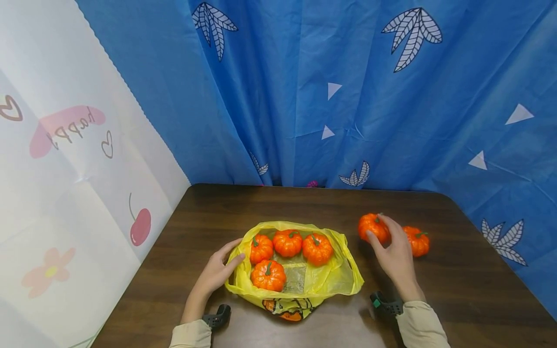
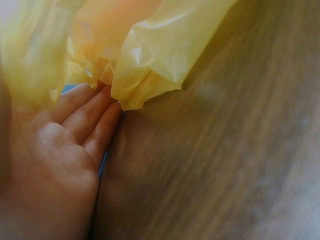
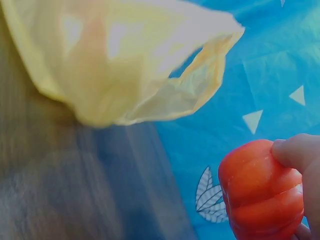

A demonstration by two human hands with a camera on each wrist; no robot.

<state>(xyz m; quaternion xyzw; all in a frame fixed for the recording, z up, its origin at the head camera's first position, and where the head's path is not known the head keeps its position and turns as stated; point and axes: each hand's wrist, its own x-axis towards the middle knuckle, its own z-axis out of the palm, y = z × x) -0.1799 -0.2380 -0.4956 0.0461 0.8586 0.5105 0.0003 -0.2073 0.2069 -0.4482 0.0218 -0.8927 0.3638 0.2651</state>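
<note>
A yellow plastic bag (image 1: 300, 295) lies on the table with its mouth spread wide. Inside it sit several small orange pumpkins (image 1: 268, 275) with green stems. My left hand (image 1: 215, 270) holds the bag's left rim, and in the left wrist view the fingers (image 2: 85, 112) reach behind the yellow film, their tips partly hidden. Right of the bag, my right hand (image 1: 395, 251) grips another pumpkin (image 1: 372, 227) between thumb and fingers. That pumpkin (image 3: 260, 192) appears close up in the right wrist view, apart from the bag. One more pumpkin (image 1: 417, 241) rests just right of my right hand.
The dark wood table (image 1: 174, 251) has its far edge against a blue curtain (image 1: 278, 96) with leaf prints. A white printed sheet (image 1: 87, 193) stands along the left side. Each wrist wears a black band (image 1: 217, 316).
</note>
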